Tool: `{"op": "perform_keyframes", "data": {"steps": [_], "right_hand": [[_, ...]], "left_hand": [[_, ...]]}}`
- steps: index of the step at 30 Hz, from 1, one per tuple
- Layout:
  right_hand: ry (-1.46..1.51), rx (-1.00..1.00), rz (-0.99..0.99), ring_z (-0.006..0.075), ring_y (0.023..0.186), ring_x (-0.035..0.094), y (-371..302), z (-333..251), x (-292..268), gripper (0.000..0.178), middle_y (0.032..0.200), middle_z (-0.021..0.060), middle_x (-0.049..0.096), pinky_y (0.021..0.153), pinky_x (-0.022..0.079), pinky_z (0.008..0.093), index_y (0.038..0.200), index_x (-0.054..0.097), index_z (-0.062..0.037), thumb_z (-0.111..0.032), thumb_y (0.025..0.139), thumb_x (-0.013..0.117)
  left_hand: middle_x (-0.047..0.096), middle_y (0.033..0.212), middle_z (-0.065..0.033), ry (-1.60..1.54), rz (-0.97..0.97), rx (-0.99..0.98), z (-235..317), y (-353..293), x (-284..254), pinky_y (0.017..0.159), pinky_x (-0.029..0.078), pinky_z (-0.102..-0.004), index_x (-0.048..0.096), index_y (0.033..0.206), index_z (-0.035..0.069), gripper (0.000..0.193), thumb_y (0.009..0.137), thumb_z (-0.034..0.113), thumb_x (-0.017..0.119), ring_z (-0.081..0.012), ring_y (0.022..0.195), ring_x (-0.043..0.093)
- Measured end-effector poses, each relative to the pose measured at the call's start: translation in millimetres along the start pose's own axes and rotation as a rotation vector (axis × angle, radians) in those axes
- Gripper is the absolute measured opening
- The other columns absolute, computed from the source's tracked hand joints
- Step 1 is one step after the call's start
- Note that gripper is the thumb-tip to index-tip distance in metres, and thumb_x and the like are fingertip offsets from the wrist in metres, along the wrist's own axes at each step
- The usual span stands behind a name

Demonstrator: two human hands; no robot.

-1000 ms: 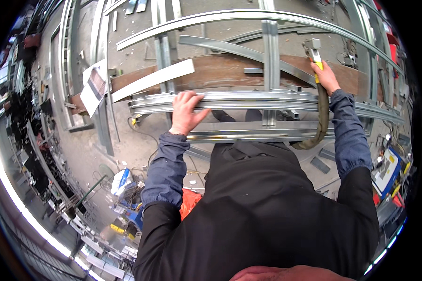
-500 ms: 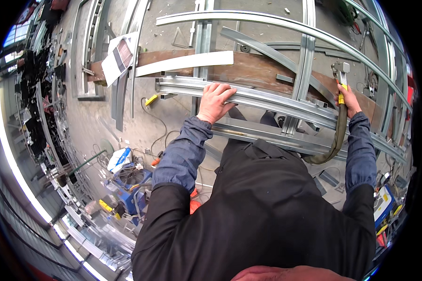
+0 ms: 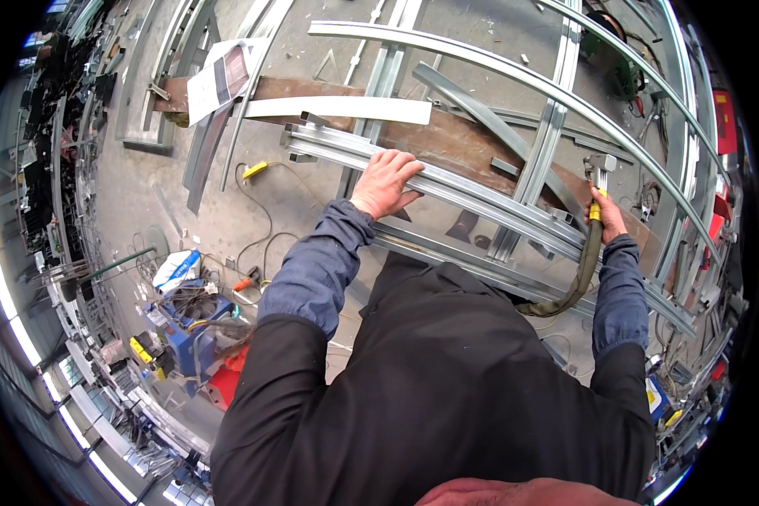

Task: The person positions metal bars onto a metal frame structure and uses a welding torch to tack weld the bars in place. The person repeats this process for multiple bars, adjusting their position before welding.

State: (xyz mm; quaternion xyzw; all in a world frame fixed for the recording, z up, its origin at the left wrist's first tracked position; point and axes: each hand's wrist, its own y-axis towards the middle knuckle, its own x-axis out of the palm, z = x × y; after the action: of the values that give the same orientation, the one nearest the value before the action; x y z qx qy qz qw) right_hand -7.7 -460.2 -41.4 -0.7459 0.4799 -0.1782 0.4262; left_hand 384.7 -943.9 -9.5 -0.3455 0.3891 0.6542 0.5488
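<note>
The view has swung, metal rails [image 3: 472, 196] crossing above littered concrete floor [image 3: 143, 202].

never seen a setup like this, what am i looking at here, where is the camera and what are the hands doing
There is no robot here: these are a person's own bare hands, coming out of blue sleeves. The pictures come from one wide fisheye camera worn on the head, looking down, so straight edges bend near the rim and the dark clothing below is the wearer's own body.

The left hand rests on long silver metal rails, fingers over the top. The right hand grips a yellow-banded tool with a metal head; a thick dark hose curves down beside it.

Beyond the rails you can see a brown plank, a white strip and a printed sheet.
</note>
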Motion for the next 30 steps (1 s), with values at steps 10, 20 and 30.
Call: {"op": "perform_keyframes", "data": {"steps": [10,20,30], "right_hand": [[-0.412,-0.25,0.135,0.0151,0.113,0.064,-3.4,9.8,-14.1,0.069,0.13,0.0035,0.07,0.1,0.051,0.0329,0.157,0.057,-0.0049,-0.054,0.109,0.068],[-0.699,-0.952,0.543,0.0289,0.112,0.073,-107.8,-12.0,46.1,0.04,0.125,0.0167,0.074,0.1,0.057,0.0389,0.14,0.07,-0.0005,-0.023,0.107,0.071],[-0.999,-1.157,-0.052,0.0359,0.128,0.061,-169.3,19.9,251.0,0.044,0.136,0.0123,0.067,0.11,0.051,0.0454,0.136,0.072,-0.0094,-0.017,0.094,0.082]], "left_hand": [[0.068,0.131,-0.0053,-0.061,0.041,0.02,-0.9,-6.1,-12.3,0.114,0.045,-0.0476,0.072,0.116,0.012,0.04,0.086,0.032,0.089,-0.0317,0.128,0.06],[0.071,0.129,-0.004,-0.07,0.108,-0.019,-7.0,-13.1,-10.7,0.112,0.048,-0.047,0.077,0.105,0.014,0.018,0.09,0.021,0.084,-0.0307,0.127,0.062],[0.071,0.127,-0.0045,0.0,0.187,-0.056,-18.4,-19.6,-21.0,0.114,0.047,-0.0481,0.079,0.104,0.015,0.017,0.088,0.019,0.083,-0.0309,0.127,0.063]]}}
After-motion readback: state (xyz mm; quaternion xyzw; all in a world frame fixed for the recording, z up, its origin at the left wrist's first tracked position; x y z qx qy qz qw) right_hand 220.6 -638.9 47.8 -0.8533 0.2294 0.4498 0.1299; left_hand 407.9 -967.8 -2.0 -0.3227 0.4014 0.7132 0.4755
